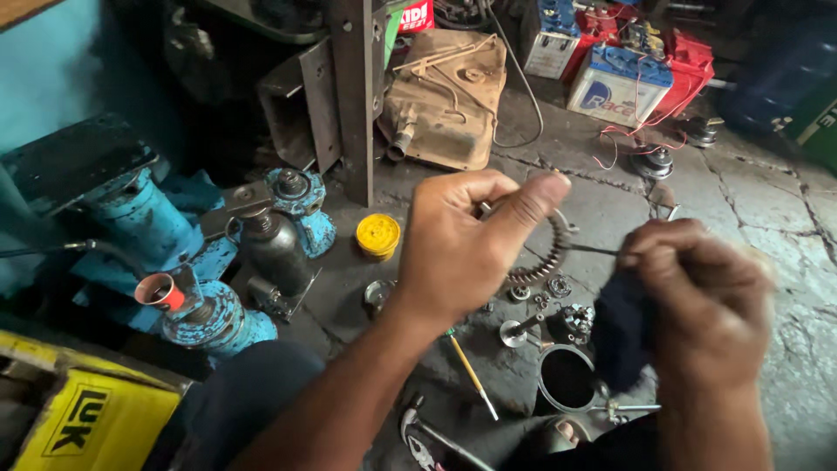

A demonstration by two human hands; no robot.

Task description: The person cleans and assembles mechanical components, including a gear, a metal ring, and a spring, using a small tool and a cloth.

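My left hand (462,249) is raised over the floor and pinches a toothed metal ring (545,257) between thumb and fingers. My right hand (697,305) is closed around a dark blue rag (621,336) and a thin metal tool (588,249) whose tip reaches the ring. Below the hands lie small metal parts (558,305), a valve-shaped piece (516,331) and a dark round tin (567,378). A screwdriver with a yellow shaft (471,373) rests on the floor under my left wrist.
A black bottle jack (277,253) and blue machine parts (209,318) stand at the left, with a yellow round tin (377,235) beside them. A rusty fuel tank (449,96) and several batteries (619,83) sit at the back. A yellow box (87,423) fills the lower left corner. The concrete floor (758,201) is cracked.
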